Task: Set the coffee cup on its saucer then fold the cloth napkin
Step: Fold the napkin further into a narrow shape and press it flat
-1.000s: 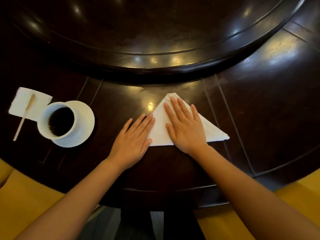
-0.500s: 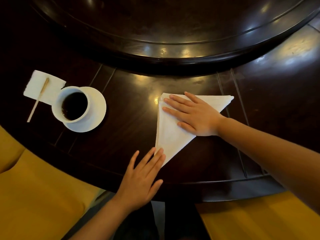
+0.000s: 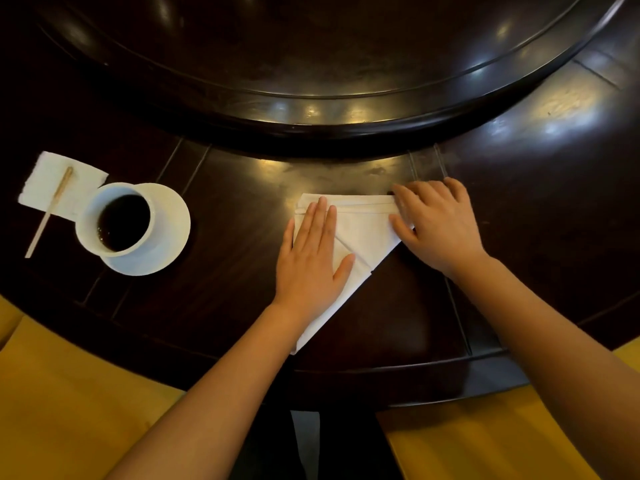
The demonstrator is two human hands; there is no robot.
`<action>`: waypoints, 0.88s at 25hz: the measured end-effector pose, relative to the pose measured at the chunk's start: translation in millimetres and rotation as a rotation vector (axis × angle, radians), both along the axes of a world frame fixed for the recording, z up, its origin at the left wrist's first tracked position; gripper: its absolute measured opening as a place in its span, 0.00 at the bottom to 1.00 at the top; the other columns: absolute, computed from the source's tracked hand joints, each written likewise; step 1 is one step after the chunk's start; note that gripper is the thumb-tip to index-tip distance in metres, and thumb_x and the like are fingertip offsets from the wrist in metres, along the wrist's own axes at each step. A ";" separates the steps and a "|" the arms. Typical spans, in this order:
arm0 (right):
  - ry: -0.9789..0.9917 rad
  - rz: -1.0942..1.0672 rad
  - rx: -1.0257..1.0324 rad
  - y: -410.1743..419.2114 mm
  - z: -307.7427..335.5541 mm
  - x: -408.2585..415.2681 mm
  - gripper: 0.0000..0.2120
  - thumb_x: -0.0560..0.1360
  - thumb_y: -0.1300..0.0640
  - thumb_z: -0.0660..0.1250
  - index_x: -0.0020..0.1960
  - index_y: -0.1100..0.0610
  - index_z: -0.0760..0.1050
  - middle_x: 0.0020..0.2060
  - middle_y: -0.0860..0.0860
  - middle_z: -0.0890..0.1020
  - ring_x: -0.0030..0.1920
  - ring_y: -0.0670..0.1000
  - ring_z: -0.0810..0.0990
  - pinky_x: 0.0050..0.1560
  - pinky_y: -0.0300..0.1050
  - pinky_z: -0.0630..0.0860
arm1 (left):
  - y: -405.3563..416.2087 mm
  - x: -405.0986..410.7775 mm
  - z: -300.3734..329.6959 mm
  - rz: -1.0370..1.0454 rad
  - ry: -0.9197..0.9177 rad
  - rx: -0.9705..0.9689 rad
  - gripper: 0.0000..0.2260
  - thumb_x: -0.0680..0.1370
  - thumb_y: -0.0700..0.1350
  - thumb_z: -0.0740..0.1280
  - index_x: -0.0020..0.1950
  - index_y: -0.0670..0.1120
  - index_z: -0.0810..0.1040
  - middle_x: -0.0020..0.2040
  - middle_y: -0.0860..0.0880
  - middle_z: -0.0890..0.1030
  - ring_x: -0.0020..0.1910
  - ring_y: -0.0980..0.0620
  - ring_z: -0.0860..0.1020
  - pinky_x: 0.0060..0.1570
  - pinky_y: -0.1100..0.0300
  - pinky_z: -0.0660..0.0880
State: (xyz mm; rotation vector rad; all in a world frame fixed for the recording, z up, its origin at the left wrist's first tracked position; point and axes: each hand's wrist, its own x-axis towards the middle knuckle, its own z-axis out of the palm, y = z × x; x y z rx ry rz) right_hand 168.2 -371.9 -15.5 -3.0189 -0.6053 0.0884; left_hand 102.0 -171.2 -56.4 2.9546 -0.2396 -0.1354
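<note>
Napkin (image 3: 363,233) folding is under way at frame centre on the counter (image 3: 225,289), cup (image 3: 119,220) already on its saucer (image 3: 169,237) at left: left hand (image 3: 311,258) pressing flat, right hand (image 3: 436,226) pinching the right corner, likely needing a fold leftward.

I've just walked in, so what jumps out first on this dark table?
The white cloth napkin, folded into a triangle at the near middle, with the left hand flat on it and the right hand at its right corner. Far left, a cup of dark coffee sits on its white saucer.
</note>
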 end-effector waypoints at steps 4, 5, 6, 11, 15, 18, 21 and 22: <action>0.045 -0.034 -0.037 -10.9 12.6 9.7 0.20 0.71 0.45 0.66 0.56 0.58 0.76 0.49 0.57 0.77 0.54 0.60 0.72 0.63 0.60 0.60 | -1.8 0.3 -0.7 0.012 0.007 0.031 0.33 0.77 0.59 0.47 0.77 0.43 0.47 0.78 0.45 0.49 0.76 0.51 0.44 0.72 0.50 0.40; 0.065 -0.044 -0.017 -10.7 15.4 11.8 0.19 0.69 0.46 0.67 0.54 0.58 0.76 0.48 0.57 0.76 0.53 0.59 0.71 0.62 0.58 0.61 | -2.0 0.3 -0.2 0.012 0.013 0.033 0.33 0.77 0.59 0.47 0.77 0.43 0.47 0.78 0.45 0.48 0.76 0.51 0.44 0.72 0.50 0.41; 0.089 -0.048 0.013 -10.6 18.4 13.8 0.18 0.69 0.47 0.68 0.52 0.58 0.76 0.48 0.57 0.75 0.53 0.59 0.70 0.59 0.57 0.63 | -2.6 0.5 0.6 0.012 0.018 0.030 0.33 0.77 0.59 0.47 0.77 0.43 0.47 0.78 0.45 0.48 0.76 0.51 0.44 0.72 0.50 0.41; 0.243 -0.051 0.202 -11.6 34.9 15.3 0.11 0.72 0.56 0.67 0.53 0.58 0.74 0.48 0.55 0.79 0.48 0.55 0.75 0.44 0.51 0.75 | -2.6 0.1 2.1 0.016 0.035 -0.021 0.33 0.76 0.59 0.48 0.77 0.43 0.48 0.78 0.45 0.48 0.76 0.51 0.44 0.73 0.50 0.44; 0.250 -0.055 0.417 -5.1 53.8 9.3 0.07 0.72 0.62 0.68 0.49 0.60 0.76 0.42 0.53 0.78 0.42 0.52 0.75 0.42 0.48 0.74 | -2.3 1.3 1.4 0.013 0.057 -0.002 0.33 0.77 0.60 0.47 0.77 0.44 0.44 0.78 0.46 0.46 0.76 0.51 0.42 0.73 0.51 0.43; 0.179 -0.056 0.461 2.1 60.8 3.5 0.06 0.71 0.63 0.68 0.48 0.61 0.77 0.40 0.51 0.75 0.40 0.51 0.73 0.39 0.44 0.70 | 2.4 -0.1 13.3 0.008 0.043 -0.109 0.32 0.77 0.60 0.44 0.76 0.47 0.41 0.78 0.48 0.45 0.75 0.54 0.40 0.73 0.51 0.39; 0.163 -0.065 0.484 6.0 63.5 1.3 0.06 0.71 0.64 0.68 0.48 0.62 0.77 0.40 0.53 0.77 0.41 0.52 0.74 0.41 0.48 0.74 | 20.7 3.1 43.0 0.198 -0.010 -0.594 0.25 0.79 0.54 0.51 0.75 0.45 0.60 0.73 0.46 0.64 0.72 0.51 0.60 0.70 0.55 0.58; 0.155 -0.060 0.485 6.5 64.5 1.0 0.06 0.71 0.64 0.68 0.48 0.62 0.77 0.40 0.54 0.77 0.41 0.53 0.75 0.41 0.49 0.75 | 28.2 8.1 53.5 0.323 0.030 -0.779 0.21 0.80 0.52 0.53 0.70 0.46 0.68 0.67 0.47 0.73 0.66 0.51 0.70 0.64 0.56 0.67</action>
